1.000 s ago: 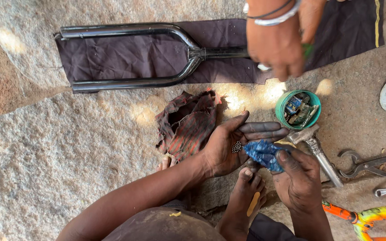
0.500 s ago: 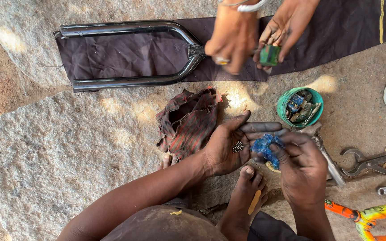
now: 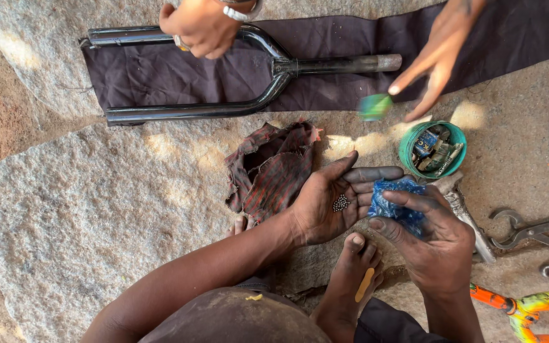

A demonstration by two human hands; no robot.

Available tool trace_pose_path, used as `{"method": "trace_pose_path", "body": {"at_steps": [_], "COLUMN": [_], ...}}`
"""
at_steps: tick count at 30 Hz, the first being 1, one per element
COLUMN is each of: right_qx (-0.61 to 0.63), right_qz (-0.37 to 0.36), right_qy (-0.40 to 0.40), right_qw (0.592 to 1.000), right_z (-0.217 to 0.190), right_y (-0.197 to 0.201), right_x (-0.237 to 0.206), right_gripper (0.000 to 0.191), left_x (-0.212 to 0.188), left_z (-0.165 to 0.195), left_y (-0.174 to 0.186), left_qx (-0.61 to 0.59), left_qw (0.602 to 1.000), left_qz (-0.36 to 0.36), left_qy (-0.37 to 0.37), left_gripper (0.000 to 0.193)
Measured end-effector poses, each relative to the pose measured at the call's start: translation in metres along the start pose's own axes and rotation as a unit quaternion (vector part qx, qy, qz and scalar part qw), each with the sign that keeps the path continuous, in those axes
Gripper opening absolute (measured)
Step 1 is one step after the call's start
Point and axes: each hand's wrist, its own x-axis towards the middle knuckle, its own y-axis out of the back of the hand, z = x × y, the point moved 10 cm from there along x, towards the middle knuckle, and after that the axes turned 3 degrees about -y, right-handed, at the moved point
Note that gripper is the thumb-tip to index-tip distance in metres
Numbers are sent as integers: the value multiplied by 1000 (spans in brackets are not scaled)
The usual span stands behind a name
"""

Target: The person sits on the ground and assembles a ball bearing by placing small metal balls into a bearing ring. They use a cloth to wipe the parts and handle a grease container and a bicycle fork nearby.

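Since half a second ago, the other person's hands at the top have been spreading apart — one (image 3: 201, 25) is now sitting over the black bicycle fork (image 3: 249, 76), the other (image 3: 436, 54) is reaching out with fingers splayed above a blurred green object (image 3: 375, 106) that is now apart from the fingers.

Nearest the camera, a bare foot (image 3: 354, 279) is resting on the stone floor (image 3: 96, 209) between the person's forearms. Just above it, the left hand (image 3: 332, 200) is lying flat and wide, palm up, cradling a small cluster of steel bearing balls (image 3: 340, 202) in its hollow. The right hand (image 3: 430, 238) is pinching a crumpled blue plastic packet (image 3: 396, 204) between thumb and fingers, touching the left fingertips. A metal tool (image 3: 468, 213) is lying partly hidden under the right hand, and spanners (image 3: 535, 228) are lying to the right.

Farther out, a dirty checked rag (image 3: 274, 171) is lying bunched just left of the open palm, and a green tub (image 3: 432, 149) of small parts is standing just beyond the packet. Farthest away, the fork is lying on a dark cloth (image 3: 179, 79) — its steerer is pointing right.
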Motion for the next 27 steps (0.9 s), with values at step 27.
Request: {"method": "trace_pose_path", "body": {"at_steps": [27], "right_qx": [16], "right_qz": [-87], "right_qy": [-32], "right_qw": [996], "right_z": [14], "right_y": [15], "right_x": [-7], "right_gripper": [54], "left_x": [-7], "left_z": [23], "left_y": [4], "left_qx": [75], "left_qw": [994], "left_qz": [78], "left_qy": [-18], "left_gripper": [70]}}
